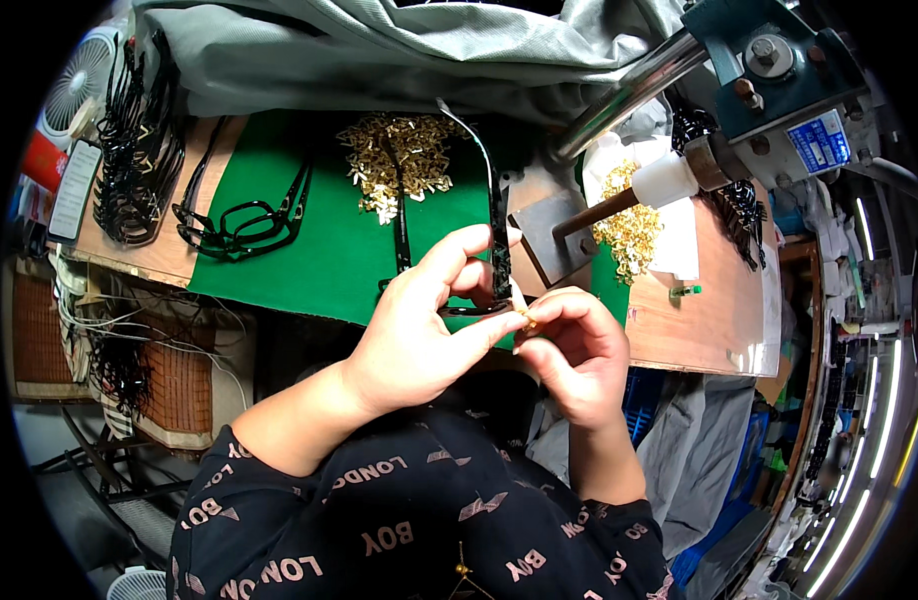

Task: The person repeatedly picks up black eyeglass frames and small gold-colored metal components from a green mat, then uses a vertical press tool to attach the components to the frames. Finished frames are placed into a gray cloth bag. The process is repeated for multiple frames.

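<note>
Glossy black plastic eyeglass frame at picture centre, clamped in the left hand.
The right hand pinches a small gold-coloured piece by the left thumb; at upper centre, shiny gold-coloured pieces lie heaped on a green mat.

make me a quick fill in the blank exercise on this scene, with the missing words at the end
1. The left hand holds a pair of glasses coloured ____.
2. The right hand meets it at a small piece coloured ____.
3. The mat on the table is coloured ____.
4. A fan shows at the picture's upper ____.

Missing words: black; gold; green; left
</note>
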Demonstrator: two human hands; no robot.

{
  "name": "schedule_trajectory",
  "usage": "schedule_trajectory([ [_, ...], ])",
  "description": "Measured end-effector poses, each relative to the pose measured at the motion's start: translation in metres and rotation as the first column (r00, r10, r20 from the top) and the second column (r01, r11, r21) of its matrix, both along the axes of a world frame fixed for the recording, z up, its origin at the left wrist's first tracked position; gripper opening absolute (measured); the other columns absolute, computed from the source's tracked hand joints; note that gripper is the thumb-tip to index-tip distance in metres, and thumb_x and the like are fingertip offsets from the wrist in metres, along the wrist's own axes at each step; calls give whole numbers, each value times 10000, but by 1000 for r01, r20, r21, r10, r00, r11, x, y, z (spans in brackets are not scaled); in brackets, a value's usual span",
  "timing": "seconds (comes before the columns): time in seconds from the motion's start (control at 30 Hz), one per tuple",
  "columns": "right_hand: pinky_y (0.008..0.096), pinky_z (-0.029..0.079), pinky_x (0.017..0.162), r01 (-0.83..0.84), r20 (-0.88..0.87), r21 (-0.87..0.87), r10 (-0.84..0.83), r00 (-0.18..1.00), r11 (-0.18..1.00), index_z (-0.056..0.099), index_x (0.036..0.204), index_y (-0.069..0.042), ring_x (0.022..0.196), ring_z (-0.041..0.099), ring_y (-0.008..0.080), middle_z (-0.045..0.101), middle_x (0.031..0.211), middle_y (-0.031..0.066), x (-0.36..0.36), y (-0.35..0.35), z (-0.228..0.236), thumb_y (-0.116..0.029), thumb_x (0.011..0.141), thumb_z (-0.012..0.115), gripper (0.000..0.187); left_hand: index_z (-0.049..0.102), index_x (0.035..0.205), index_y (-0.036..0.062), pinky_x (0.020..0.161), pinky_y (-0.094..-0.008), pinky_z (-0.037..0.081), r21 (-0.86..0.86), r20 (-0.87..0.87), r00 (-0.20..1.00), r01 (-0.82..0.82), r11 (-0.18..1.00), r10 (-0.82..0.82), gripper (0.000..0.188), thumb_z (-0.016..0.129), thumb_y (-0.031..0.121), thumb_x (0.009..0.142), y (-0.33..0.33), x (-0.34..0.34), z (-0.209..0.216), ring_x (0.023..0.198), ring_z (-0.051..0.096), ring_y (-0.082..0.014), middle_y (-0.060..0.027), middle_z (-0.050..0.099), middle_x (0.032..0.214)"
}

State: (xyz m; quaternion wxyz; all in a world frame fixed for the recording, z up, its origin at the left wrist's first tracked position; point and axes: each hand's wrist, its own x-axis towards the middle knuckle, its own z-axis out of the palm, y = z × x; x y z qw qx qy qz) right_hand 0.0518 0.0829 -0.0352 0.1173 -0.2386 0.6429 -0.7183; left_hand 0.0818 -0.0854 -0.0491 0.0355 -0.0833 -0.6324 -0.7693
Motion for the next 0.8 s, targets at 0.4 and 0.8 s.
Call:
schedule_trajectory([
  [0.4,219,489,713,-39,173,31,33,984,999,583,890,14,791,603,113,593,832,43,-17,0,22,49,799,644,116,258,1399,-16,803,-273,482,-413,-144,982,56,909,-126,748,659,-34,768,-9,0,3,949,649,-201,-160,648,1034],
  [0.8,199,424,673,-287,222,56,269,937,956,573,808,-11,766,530,53,570,856,-1,-33,13,32,-22,856,599,55,268,1396,-11,800,-265,476,-345,-278,924,160,925,-263,740,671,5,775,2,-16,17,891,656,-193,-152,655,972],
])
